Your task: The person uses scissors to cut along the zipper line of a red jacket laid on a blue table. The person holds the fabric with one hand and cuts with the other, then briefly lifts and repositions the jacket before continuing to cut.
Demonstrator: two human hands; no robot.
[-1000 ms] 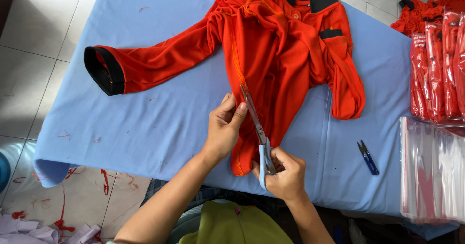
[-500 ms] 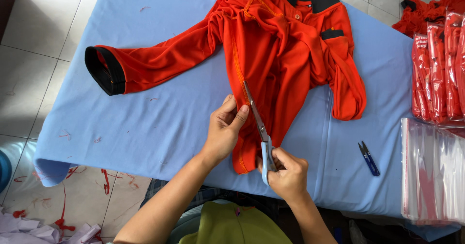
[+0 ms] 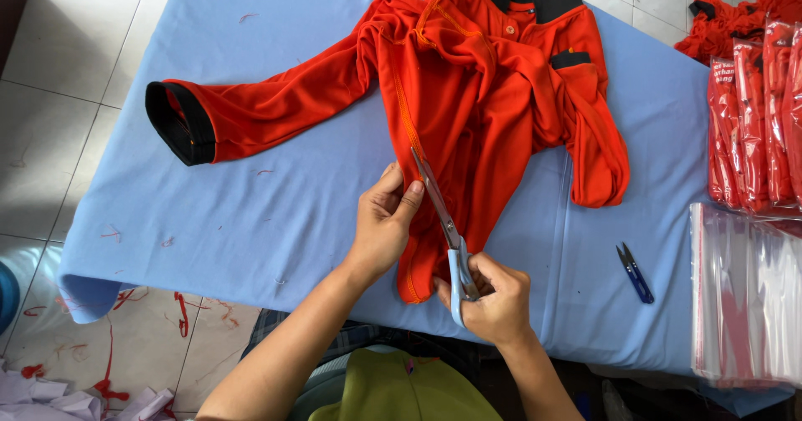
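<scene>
Head view: two hands work on an orange long-sleeved fabric shirt spread on the blue-covered table.
Left hand fingers pinch the shirt's seam; right hand fingers grasp light-blue-handled metal scissors lying along this seam; small blue thread snips lie apart.

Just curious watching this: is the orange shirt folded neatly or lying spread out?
Spread but rumpled: the orange shirt lies bunched on the blue table, one sleeve stretched left.

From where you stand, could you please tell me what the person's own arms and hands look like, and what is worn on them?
Both forearms are bare up to the picture's bottom edge, with no sleeves showing. The left hand and right hand wear no gloves, and I can make out no rings, watch or bracelet. An olive-green garment shows below, between the arms.
</scene>
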